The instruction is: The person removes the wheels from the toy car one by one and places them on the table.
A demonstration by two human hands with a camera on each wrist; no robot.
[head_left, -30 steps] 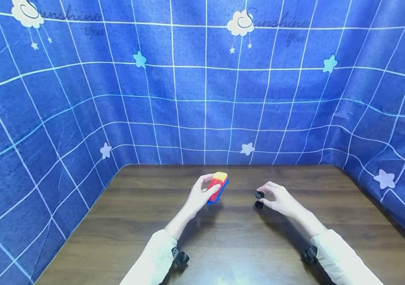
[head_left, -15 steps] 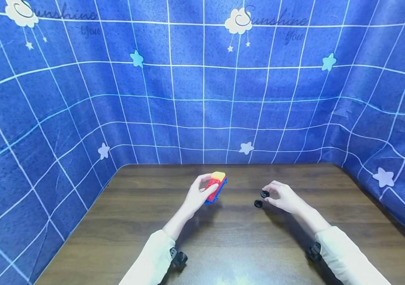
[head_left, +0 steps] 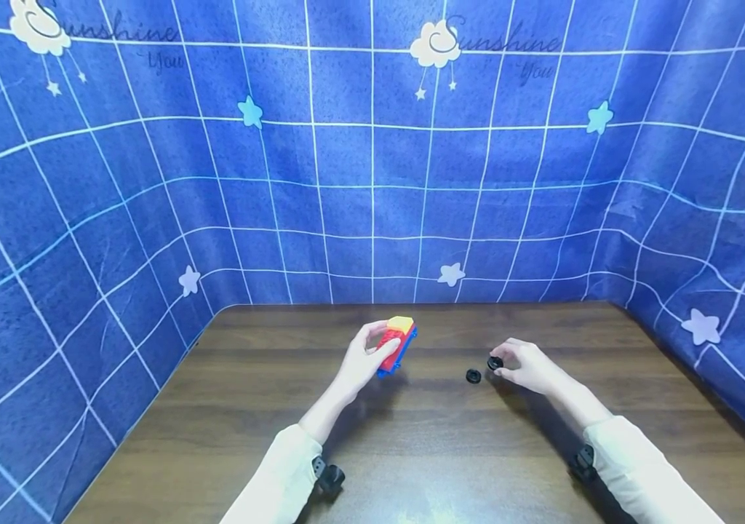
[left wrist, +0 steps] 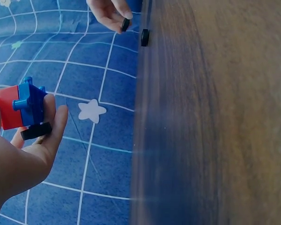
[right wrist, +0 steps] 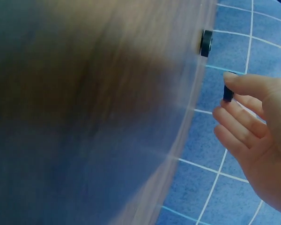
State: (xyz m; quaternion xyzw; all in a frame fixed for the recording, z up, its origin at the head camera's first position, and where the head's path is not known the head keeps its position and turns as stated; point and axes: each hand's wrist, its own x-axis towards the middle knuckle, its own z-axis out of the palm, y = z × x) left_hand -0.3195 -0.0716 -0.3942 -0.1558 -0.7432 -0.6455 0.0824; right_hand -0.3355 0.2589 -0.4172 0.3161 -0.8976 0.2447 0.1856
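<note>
My left hand [head_left: 359, 361] grips a toy car [head_left: 396, 345] built of red, yellow and blue parts, holding it tilted above the table. In the left wrist view, blue axle pegs [left wrist: 21, 104] stick out from its blue base, and a black wheel [left wrist: 36, 131] shows by the fingers; whether that wheel is mounted cannot be told. Between thumb and fingertips, my right hand [head_left: 530, 368] pinches a small black wheel [head_left: 495, 362]. Just left of it, a second loose black wheel [head_left: 473, 376] lies flat on the table, apart from the hand.
The brown wooden table [head_left: 412, 451] spreads under both hands. Behind it and along both sides hangs a blue curtain [head_left: 372, 182] with white grid lines and stars. A black wrist camera [head_left: 329, 479] sits at the left cuff, another [head_left: 583, 463] at the right.
My right hand has shifted right with the pinched wheel, widening the gap to the wheel on the table. The left hand and the toy car stay nearly where they were.
</note>
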